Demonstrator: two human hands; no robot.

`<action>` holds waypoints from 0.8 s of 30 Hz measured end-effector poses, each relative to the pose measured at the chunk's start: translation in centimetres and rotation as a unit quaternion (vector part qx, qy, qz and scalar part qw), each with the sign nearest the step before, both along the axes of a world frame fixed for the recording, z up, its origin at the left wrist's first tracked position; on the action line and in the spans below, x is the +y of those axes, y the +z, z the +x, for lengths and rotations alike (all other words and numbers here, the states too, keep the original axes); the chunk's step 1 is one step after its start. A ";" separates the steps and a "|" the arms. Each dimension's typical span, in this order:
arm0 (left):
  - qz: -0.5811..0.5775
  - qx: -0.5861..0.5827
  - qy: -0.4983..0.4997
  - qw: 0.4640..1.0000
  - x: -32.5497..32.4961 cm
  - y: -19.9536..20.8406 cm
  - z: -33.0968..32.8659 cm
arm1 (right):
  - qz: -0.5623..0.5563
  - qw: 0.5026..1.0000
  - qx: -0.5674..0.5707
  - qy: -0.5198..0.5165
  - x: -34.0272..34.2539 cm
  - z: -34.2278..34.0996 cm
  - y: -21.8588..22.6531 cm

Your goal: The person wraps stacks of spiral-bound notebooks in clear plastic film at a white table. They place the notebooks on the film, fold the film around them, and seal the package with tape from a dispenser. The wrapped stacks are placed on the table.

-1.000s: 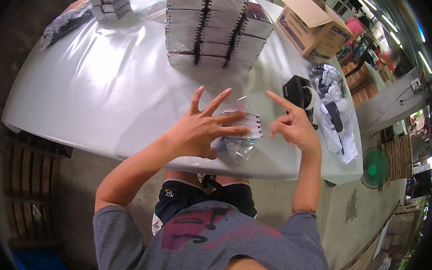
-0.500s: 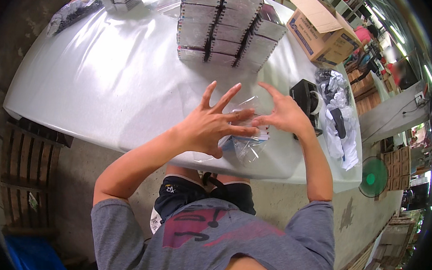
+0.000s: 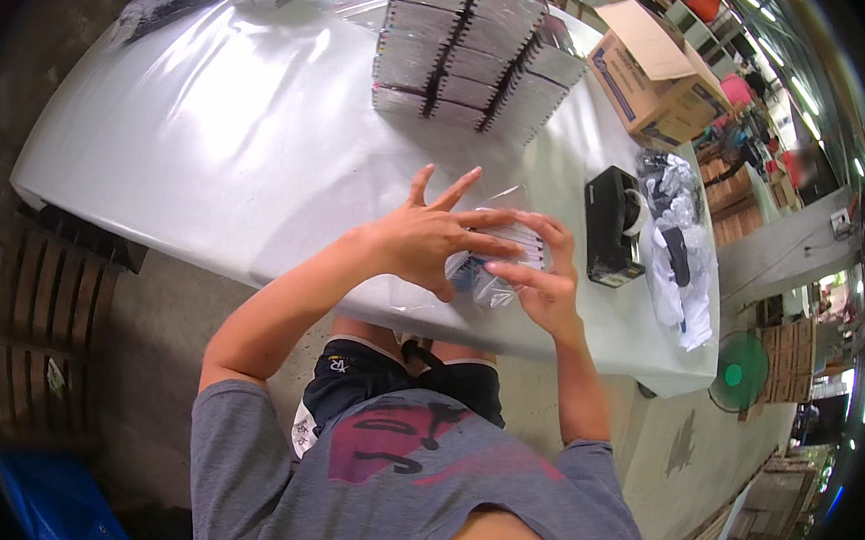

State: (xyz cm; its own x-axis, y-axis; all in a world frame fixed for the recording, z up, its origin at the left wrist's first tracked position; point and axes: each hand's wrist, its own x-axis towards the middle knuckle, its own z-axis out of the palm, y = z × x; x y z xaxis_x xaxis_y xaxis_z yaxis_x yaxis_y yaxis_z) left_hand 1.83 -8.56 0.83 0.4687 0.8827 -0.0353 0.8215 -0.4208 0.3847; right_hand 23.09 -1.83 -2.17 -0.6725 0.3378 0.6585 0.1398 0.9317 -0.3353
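Observation:
A small wire-bound notebook (image 3: 530,252) lies near the table's front edge, inside a loose clear plastic sleeve (image 3: 497,295). My left hand (image 3: 438,242) rests over it from the left, its fingers spread and stretched across the top. From the right, my right hand (image 3: 552,287) curls its fingers and thumb around the notebook's right end. Both hands cover much of the notebook, and its left side is mostly hidden. Behind the hands stands a tall block of plastic-wrapped, wire-bound notebooks (image 3: 463,62).
A black tape dispenser (image 3: 610,227) stands right of my hands. Crumpled white plastic (image 3: 693,302) lies along the right edge of the white-covered table (image 3: 185,177). An open cardboard box (image 3: 653,89) sits at the back right. More wrapped stacks are at the far left.
My right hand has come down and inward from its raised, spread pose and now closes round the notebook's right end. The left hand stays spread over it. The view has shifted slightly.

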 end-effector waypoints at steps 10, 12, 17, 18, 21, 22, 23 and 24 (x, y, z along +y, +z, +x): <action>0.190 -0.226 0.071 0.953 1.0 -3.4 2.7 | -0.407 0.816 0.408 0.050 2.0 2.1 1.1; 0.227 -0.311 0.102 0.917 1.7 -2.9 4.2 | -0.358 0.904 0.226 0.057 1.5 2.3 1.1; 0.257 -0.501 0.135 0.815 3.5 -1.6 4.5 | -0.326 0.944 -0.019 -0.052 0.1 1.8 -1.5; 0.260 -0.509 0.135 0.809 3.4 -0.9 3.7 | -0.423 0.903 0.064 -0.044 0.2 1.7 -1.9; 0.211 -0.384 0.164 0.884 1.0 -1.2 2.1 | -0.483 0.860 0.163 -0.034 0.0 0.7 -1.1; 0.179 -0.329 0.178 0.910 0.3 -2.1 2.0 | -0.464 0.874 0.143 -0.016 0.0 0.8 -1.1; 0.145 -0.272 0.194 0.931 -0.1 -3.0 2.0 | -0.445 0.887 0.123 0.004 0.1 1.2 -1.2; 0.088 -0.302 0.205 0.927 0.0 -3.6 2.2 | -0.426 0.899 0.102 0.024 0.1 1.4 -1.3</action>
